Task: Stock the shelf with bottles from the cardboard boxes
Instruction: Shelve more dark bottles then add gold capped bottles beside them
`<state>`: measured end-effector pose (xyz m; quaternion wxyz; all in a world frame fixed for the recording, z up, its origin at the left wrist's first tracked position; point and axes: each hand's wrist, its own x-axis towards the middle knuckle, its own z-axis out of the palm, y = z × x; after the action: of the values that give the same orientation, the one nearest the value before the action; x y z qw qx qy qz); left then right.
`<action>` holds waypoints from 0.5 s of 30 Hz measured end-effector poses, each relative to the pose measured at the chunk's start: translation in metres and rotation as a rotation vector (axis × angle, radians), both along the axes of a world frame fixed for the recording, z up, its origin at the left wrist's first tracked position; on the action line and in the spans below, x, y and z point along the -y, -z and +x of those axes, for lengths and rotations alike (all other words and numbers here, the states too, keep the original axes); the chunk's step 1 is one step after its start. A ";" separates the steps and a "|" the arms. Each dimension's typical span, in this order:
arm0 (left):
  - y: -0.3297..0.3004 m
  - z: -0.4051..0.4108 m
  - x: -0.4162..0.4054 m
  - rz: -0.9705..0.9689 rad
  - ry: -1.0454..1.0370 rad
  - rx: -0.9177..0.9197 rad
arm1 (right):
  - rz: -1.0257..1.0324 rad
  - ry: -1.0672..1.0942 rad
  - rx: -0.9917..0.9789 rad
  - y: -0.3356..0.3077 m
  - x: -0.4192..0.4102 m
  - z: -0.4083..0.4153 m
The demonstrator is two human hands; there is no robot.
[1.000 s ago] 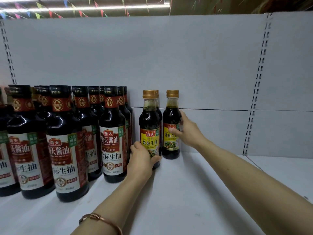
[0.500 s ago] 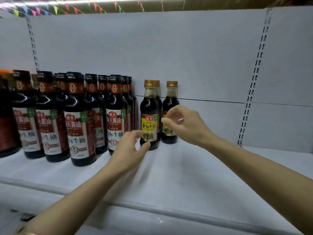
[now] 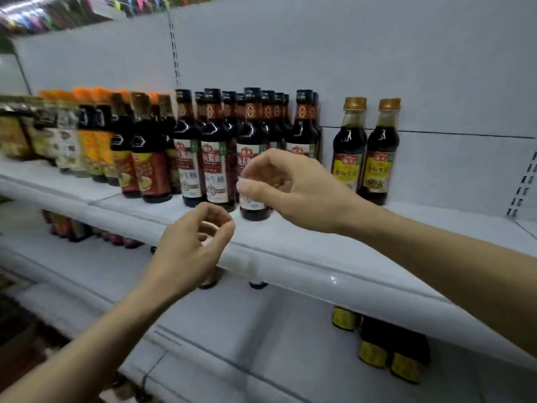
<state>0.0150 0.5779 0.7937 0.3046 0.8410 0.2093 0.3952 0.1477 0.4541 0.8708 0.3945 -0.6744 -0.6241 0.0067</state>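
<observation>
Fingers of both hands are loosely curled and hold nothing. Left hand [image 3: 191,245] hangs in front of the shelf edge [image 3: 290,266], thumb and fingertips nearly meeting, palm side turned away from the camera. Right hand [image 3: 293,190] is higher and farther in, above the shelf surface, in front of the dark-capped bottles; its fingers curve downward, clear of any bottle.

Two gold-capped bottles [image 3: 366,149] with yellow labels stand upright side by side at the right end of the row, close to the white back panel [image 3: 377,53], just right of the right hand and not touched by it. Bare shelf extends to their right.

Left of them: a dense block of dark-capped bottles [image 3: 218,146] with white-and-red labels, several rows deep. Farther left: bottles with red-and-yellow labels [image 3: 145,158], then orange-topped packages [image 3: 90,135], blurred.

Lower shelf [image 3: 203,330]: yellow-labelled bottles [image 3: 389,350] at right, only partly visible under the upper shelf. Coloured bunting [image 3: 87,10] hangs overhead at top left. No cardboard box is in view.
</observation>
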 end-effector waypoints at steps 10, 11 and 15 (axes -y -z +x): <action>0.018 -0.242 -0.129 0.063 -0.279 -0.127 | -0.103 -0.278 -0.026 0.036 -0.175 -0.191; 0.021 -0.262 -0.140 0.066 -0.298 -0.134 | -0.108 -0.303 -0.032 0.041 -0.192 -0.209; 0.043 -0.333 -0.188 0.030 -0.342 -0.268 | -0.180 -0.389 -0.029 0.063 -0.256 -0.269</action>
<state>-0.3178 0.7663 0.7504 0.1901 0.8425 0.3820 0.3288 -0.1212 0.7100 0.8077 0.3329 -0.5738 -0.7335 0.1484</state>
